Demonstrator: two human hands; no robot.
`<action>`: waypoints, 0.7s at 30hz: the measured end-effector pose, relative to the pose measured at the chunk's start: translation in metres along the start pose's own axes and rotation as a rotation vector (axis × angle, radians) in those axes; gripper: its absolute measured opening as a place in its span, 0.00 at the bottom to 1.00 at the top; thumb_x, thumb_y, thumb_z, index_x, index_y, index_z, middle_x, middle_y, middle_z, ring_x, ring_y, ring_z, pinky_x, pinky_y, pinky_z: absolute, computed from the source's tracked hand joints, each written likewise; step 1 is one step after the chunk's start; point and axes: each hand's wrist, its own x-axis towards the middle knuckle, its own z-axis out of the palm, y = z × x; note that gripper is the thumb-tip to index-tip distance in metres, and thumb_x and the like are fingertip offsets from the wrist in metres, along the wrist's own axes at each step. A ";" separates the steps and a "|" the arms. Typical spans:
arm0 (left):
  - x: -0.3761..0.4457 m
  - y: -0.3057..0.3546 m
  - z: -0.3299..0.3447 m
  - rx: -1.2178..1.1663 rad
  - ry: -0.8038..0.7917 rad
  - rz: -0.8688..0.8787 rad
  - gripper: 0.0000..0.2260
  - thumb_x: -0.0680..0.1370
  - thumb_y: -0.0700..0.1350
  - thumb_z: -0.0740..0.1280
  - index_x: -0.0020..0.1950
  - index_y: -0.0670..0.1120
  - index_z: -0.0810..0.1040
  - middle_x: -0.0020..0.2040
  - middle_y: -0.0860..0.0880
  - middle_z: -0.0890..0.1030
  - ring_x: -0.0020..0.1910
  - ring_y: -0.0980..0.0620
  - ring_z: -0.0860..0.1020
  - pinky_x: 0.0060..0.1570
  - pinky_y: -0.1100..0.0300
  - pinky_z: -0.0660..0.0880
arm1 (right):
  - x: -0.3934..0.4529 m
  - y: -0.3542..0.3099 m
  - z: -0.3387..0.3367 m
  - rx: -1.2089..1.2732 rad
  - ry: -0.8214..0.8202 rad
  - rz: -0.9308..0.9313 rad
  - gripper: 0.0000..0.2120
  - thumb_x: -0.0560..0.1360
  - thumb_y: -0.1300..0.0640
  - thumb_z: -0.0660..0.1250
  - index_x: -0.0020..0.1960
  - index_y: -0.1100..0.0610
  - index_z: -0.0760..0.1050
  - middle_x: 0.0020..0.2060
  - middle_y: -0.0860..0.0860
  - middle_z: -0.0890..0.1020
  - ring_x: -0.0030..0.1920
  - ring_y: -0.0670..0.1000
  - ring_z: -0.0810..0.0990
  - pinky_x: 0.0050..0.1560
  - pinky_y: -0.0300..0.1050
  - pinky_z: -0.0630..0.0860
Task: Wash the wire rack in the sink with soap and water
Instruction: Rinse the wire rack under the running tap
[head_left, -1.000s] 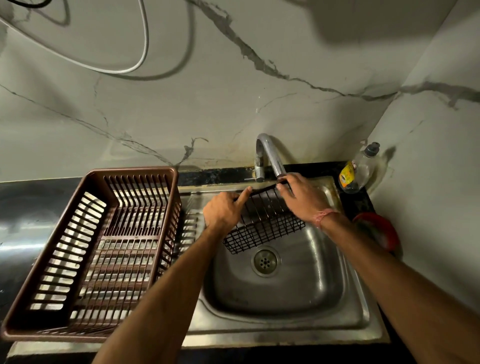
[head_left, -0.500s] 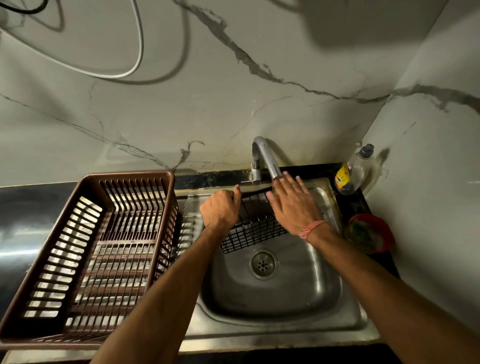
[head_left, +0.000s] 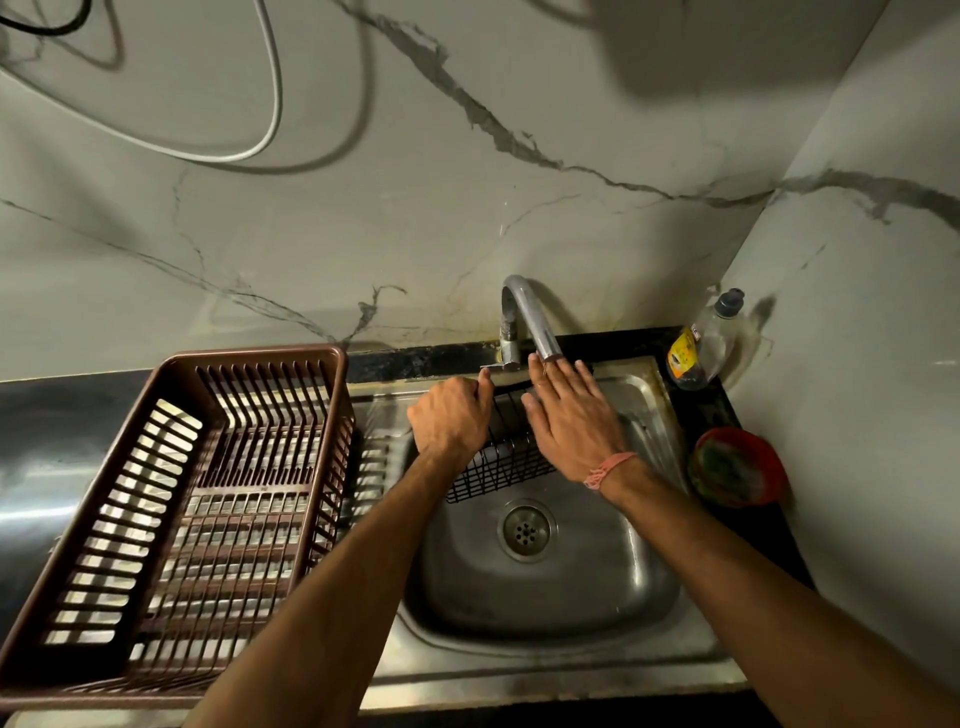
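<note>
One black wire rack (head_left: 501, 467) stands tilted in the steel sink (head_left: 545, 597), its lower edge near the drain (head_left: 525, 530) and its upper edge up by the back rim under the faucet (head_left: 530, 317). The left hand (head_left: 451, 415) grips the rack's top edge with curled fingers. The right hand (head_left: 571, 415) lies flat on the mesh, fingers straight and spread, fingertips just below the spout; a pink thread band (head_left: 605, 470) circles its wrist. Left of the sink, a brown plastic dish basket (head_left: 171, 519) sits on the draining board. On the dark bench at the right corner stand a clear dish-soap bottle (head_left: 701, 343) and a red bowl (head_left: 737, 467) whose contents are unclear.
</note>
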 end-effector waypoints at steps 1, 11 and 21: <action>0.000 0.002 -0.001 0.007 0.007 0.004 0.31 0.88 0.65 0.50 0.34 0.48 0.75 0.30 0.51 0.74 0.29 0.50 0.73 0.41 0.53 0.78 | 0.003 -0.001 -0.001 0.008 0.003 0.031 0.32 0.87 0.41 0.39 0.84 0.58 0.54 0.81 0.56 0.61 0.83 0.55 0.55 0.83 0.58 0.50; 0.000 0.000 -0.001 -0.046 0.023 0.025 0.30 0.88 0.64 0.52 0.33 0.48 0.73 0.29 0.53 0.74 0.27 0.53 0.71 0.36 0.56 0.71 | 0.022 0.006 -0.008 0.034 0.028 -0.132 0.28 0.87 0.43 0.43 0.78 0.54 0.67 0.75 0.53 0.74 0.78 0.52 0.67 0.81 0.57 0.56; -0.002 0.013 -0.005 -0.004 0.012 0.106 0.30 0.88 0.63 0.52 0.33 0.49 0.76 0.29 0.52 0.75 0.27 0.52 0.72 0.34 0.56 0.69 | 0.010 -0.017 -0.002 0.037 0.093 -0.098 0.19 0.86 0.45 0.48 0.64 0.51 0.73 0.60 0.50 0.81 0.63 0.52 0.77 0.71 0.57 0.67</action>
